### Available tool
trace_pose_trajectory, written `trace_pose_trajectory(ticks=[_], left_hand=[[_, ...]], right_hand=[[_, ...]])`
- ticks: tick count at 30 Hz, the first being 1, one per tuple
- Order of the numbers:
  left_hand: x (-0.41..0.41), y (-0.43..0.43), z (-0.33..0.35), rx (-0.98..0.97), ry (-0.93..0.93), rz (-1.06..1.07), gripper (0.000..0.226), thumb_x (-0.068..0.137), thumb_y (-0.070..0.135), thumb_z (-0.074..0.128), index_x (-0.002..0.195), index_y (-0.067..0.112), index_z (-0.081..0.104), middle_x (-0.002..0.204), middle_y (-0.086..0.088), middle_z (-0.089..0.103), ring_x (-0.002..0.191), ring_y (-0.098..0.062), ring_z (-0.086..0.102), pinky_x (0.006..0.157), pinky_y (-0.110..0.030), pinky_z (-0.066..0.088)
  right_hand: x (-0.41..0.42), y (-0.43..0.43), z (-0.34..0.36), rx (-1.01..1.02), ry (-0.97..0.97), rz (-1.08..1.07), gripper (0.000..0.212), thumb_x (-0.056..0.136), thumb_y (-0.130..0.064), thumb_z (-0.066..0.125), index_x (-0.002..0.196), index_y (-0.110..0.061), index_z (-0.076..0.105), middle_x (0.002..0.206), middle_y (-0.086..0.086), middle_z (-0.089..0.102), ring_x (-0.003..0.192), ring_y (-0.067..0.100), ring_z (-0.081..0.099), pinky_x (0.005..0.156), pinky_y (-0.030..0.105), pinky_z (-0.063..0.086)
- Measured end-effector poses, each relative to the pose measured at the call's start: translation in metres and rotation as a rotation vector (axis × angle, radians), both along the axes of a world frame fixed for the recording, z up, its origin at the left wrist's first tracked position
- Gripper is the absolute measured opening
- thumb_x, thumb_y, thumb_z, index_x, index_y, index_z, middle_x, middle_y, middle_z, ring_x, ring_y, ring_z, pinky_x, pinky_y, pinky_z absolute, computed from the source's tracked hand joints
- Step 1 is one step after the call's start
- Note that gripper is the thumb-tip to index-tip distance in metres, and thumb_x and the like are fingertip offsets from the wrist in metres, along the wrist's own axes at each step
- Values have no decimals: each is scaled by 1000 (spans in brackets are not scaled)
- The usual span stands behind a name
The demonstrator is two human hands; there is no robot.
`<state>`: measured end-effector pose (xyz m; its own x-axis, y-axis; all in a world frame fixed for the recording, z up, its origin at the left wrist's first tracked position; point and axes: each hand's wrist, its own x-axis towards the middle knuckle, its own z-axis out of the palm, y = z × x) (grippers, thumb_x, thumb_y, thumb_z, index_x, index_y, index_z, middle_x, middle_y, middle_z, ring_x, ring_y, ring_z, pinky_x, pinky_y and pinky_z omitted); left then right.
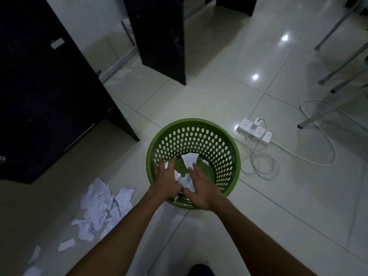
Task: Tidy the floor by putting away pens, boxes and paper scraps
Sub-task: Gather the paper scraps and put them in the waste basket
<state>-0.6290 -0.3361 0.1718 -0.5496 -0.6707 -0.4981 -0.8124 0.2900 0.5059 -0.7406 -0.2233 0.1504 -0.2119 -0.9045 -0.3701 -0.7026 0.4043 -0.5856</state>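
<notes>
A green perforated basket (199,124) stands on the tiled floor in the middle of the view. Both my hands are over its near rim. My left hand (166,179) and my right hand (201,188) have their fingers spread and straight, with white paper scraps (186,181) between and below them, falling or lying loose. Another scrap (190,158) is inside the basket near its bottom. A heap of torn white paper (103,208) lies on the floor at the lower left, with a few smaller bits (66,245) nearer to me.
A dark cabinet (45,100) stands at the left and a dark panel (159,36) behind the basket. A white power strip (254,131) with coiled cables (258,162) lies right of the basket. Metal chair legs (326,114) are at the right. A dark shoe (200,270) shows at the bottom.
</notes>
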Motion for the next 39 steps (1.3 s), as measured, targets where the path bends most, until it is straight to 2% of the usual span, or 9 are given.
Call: trace_pose_trajectory(ticks=[4, 7, 12, 15, 18, 21, 27, 36, 39], left_hand=[[15, 2, -8, -41, -157, 11, 98, 76, 46, 70, 150, 24, 9, 157, -16, -14, 146, -36, -11, 121, -44, 1], [27, -2, -10, -43, -212, 19, 99, 77, 51, 67, 151, 17, 10, 157, -16, -16, 146, -36, -12, 121, -45, 1], [40, -4, -14, 11, -179, 6, 103, 83, 55, 58, 152, 15, -7, 159, -3, -20, 147, -23, -19, 119, -45, -7], [44, -11, -14, 63, -114, -29, 71, 96, 42, 38, 153, 16, 5, 161, 0, -9, 148, -19, -14, 117, -43, -10], [45, -17, -13, 80, 67, -26, 53, 98, 18, 36, 149, 10, 24, 160, -5, 12, 147, -17, 6, 113, -22, 2], [50, -19, -10, 48, 266, 47, 51, 85, -8, 41, 135, 1, 48, 148, -15, 39, 139, -24, 33, 96, 3, 8], [75, -30, -2, -70, 357, 28, 42, 78, -11, 47, 113, 2, 66, 124, -13, 60, 118, -25, 52, 90, -2, 23], [128, -18, -2, -260, 440, 231, 44, 88, -1, 50, 131, 8, 53, 146, -8, 43, 137, -22, 34, 109, -16, 18], [157, 1, -14, -252, 406, 329, 50, 87, 0, 48, 136, 11, 46, 148, -5, 39, 138, -18, 33, 106, -15, 20]], right_hand=[[7, 5, 10, -74, 84, 229, 93, 77, -81, 39, 149, -24, 23, 160, 1, 18, 141, 24, 31, 107, 44, 36], [16, -1, 8, 107, 194, 430, 111, 59, -92, 43, 146, -27, 21, 158, -2, 23, 136, 26, 38, 105, 48, 37], [26, -9, 2, 57, 198, 418, 87, 60, -84, 57, 130, -34, 44, 130, -4, 59, 115, 22, 58, 92, 33, 46], [33, -15, 2, 108, 149, 331, 86, 60, -95, 37, 117, -34, 56, 117, -6, 66, 107, 18, 62, 80, 32, 45], [39, -19, 2, 34, 138, 265, 69, 76, -85, 33, 105, -29, 60, 102, -7, 70, 96, 14, 64, 68, 25, 37], [42, -21, 6, 76, 181, 229, 56, 86, -71, 39, 112, -26, 60, 107, -6, 70, 99, 15, 62, 70, 24, 33], [48, -35, 8, 172, 244, 188, 50, 93, -61, 35, 116, -23, 56, 111, 4, 68, 104, 24, 62, 81, 32, 46], [103, -72, 29, -221, 176, -1, 46, 97, -49, 42, 123, -14, 55, 121, 6, 63, 110, 23, 58, 87, 32, 46], [125, -68, 33, -300, 229, 94, 50, 97, -43, 45, 135, -10, 47, 141, 11, 49, 128, 26, 45, 105, 33, 36]])
